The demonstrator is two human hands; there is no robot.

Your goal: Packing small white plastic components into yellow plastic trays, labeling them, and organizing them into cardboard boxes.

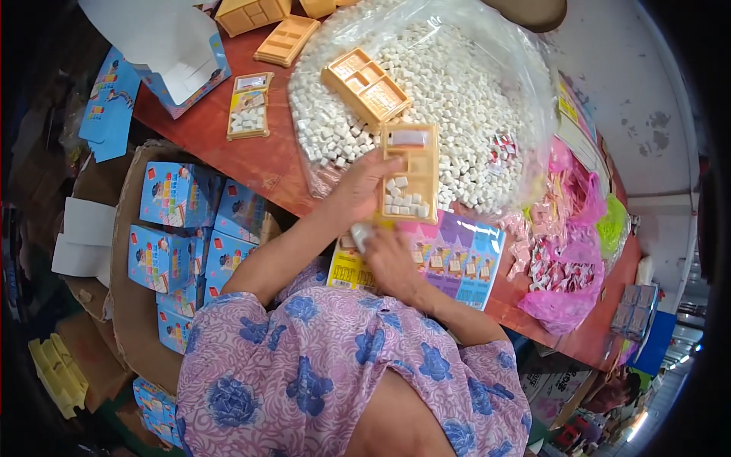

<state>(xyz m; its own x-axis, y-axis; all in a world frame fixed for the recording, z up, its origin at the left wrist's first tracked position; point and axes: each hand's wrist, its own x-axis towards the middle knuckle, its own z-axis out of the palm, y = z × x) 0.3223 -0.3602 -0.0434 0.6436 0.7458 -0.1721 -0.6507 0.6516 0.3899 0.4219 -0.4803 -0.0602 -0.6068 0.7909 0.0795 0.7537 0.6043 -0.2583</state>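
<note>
My left hand grips a tan plastic compartment tray by its left edge, in front of the big bag. Several small white cubes lie in its lower compartment, and a pale piece fills the top slot. Below it, my right hand is over a printed colour sheet; it is blurred by motion. Something whitish shows at its fingertips, too unclear to name. Behind the tray lies a large clear plastic bag heaped with white cubes. A stack of tan trays sits on the cubes.
A filled tray lies on the red table, near an open printed carton. Further back are more tan trays. Pink bags of small packets stand at right. A cardboard box of blue printed boxes is at left.
</note>
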